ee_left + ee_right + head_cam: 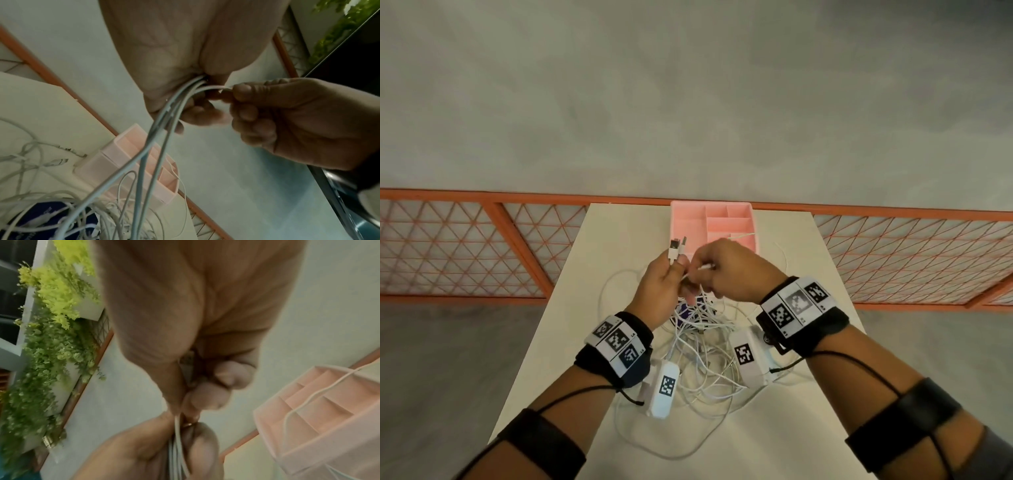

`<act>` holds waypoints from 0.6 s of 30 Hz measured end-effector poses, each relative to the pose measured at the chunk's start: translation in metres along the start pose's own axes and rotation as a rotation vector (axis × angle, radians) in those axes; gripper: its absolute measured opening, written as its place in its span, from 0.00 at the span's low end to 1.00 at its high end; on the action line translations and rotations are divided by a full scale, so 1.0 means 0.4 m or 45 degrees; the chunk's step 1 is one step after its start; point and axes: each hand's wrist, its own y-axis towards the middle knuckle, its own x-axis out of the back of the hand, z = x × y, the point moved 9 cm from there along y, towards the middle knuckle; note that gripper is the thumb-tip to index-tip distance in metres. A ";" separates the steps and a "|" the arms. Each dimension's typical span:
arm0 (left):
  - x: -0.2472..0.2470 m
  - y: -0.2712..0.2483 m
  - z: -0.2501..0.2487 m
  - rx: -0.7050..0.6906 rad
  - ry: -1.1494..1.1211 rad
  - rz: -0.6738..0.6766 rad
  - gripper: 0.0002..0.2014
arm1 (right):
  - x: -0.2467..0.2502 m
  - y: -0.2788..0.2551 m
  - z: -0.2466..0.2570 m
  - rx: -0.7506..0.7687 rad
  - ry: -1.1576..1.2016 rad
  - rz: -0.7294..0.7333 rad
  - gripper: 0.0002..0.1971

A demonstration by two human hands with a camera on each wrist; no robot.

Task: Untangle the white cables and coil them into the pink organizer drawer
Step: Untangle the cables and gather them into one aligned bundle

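A tangle of white cables (705,353) lies on the beige table (619,233) in front of me. My left hand (666,284) is raised above it and grips a bundle of cable strands (164,123), with plug ends (677,249) sticking up past its fingers. My right hand (726,270) is close against it and pinches the end of one white cable (703,268) (213,88). The pink organizer drawer (714,224) (320,412) stands at the table's far edge, just beyond both hands. One thin white cable (298,402) lies across its compartments.
An orange mesh railing (482,246) runs behind the table, with grey floor beyond it. Something dark blue (45,216) lies under the cable pile. Green plants (51,337) hang off to one side in the right wrist view. Loose loops of cable reach toward the table's near edge (671,452).
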 end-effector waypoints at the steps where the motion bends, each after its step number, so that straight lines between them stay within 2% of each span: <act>1: -0.007 -0.002 0.006 0.040 -0.032 0.023 0.16 | 0.024 0.000 0.001 0.001 0.090 -0.114 0.04; 5: -0.043 -0.022 0.007 0.146 -0.288 0.072 0.13 | 0.066 0.006 -0.025 -0.009 0.345 -0.386 0.15; 9: -0.071 -0.030 0.014 0.263 -0.512 0.106 0.15 | 0.075 0.008 -0.052 0.063 0.493 -0.562 0.10; 14: -0.091 -0.032 0.016 0.243 -0.516 0.220 0.15 | 0.052 0.005 -0.046 0.157 0.387 -0.531 0.15; 18: -0.093 -0.031 0.017 0.232 -0.521 0.248 0.14 | 0.032 0.013 -0.050 0.169 0.624 -0.367 0.12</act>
